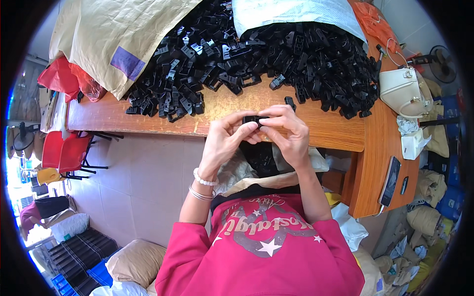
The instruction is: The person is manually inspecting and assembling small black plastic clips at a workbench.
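Note:
Above the table's front edge, both hands meet around one small black plastic part [250, 119]. My left hand [228, 137] pinches it from the left between thumb and fingers, with a beaded bracelet and a bangle at that wrist. From the right, the thumb and fingertips of my right hand [287, 129] close on the same part. The fingers cover much of its shape. A single black piece [290, 102] lies on the table just beyond my right hand. Farther back spreads a big heap of similar black plastic parts [316, 64].
The wooden table [148, 118] carries a brown paper sack [98, 39] and a white woven sack [296, 12] over the heap. At right are a cream handbag [402, 91], a tissue box [412, 144] and a phone [390, 181]. Red chairs [61, 150] stand left. An open bag with black parts [259, 157] lies below my hands.

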Demonstrator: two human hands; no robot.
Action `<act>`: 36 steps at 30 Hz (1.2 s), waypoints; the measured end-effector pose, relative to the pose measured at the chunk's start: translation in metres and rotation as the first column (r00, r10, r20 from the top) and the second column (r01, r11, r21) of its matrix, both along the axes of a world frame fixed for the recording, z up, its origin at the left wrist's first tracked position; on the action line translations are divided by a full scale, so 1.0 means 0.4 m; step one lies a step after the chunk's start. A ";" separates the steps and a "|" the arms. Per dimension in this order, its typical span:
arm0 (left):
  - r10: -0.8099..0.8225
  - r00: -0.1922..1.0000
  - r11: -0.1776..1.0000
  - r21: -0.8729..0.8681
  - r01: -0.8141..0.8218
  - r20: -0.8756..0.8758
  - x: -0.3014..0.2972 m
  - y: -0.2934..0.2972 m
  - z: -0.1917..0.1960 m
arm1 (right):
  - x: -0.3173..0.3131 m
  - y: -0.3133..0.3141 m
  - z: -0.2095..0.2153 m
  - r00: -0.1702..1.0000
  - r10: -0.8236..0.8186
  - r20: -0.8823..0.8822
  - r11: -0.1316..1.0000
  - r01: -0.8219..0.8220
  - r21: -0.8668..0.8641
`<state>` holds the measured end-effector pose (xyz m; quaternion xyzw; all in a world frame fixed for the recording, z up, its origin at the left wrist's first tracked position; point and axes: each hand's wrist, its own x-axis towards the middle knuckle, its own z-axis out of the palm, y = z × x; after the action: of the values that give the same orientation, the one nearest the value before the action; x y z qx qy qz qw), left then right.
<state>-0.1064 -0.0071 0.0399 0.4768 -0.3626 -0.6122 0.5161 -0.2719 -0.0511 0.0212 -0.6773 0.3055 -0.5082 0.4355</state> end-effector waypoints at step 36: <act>0.492 0.331 0.764 -0.582 0.280 0.805 0.052 -0.157 -0.080 | -0.077 -0.034 -0.052 0.858 -0.250 -0.449 0.955 0.295 0.034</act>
<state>-0.0856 -0.0698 0.0079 0.5581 -0.7376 -0.0227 0.3794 -0.3027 -0.0649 0.0006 -0.7013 0.5139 -0.3825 0.3127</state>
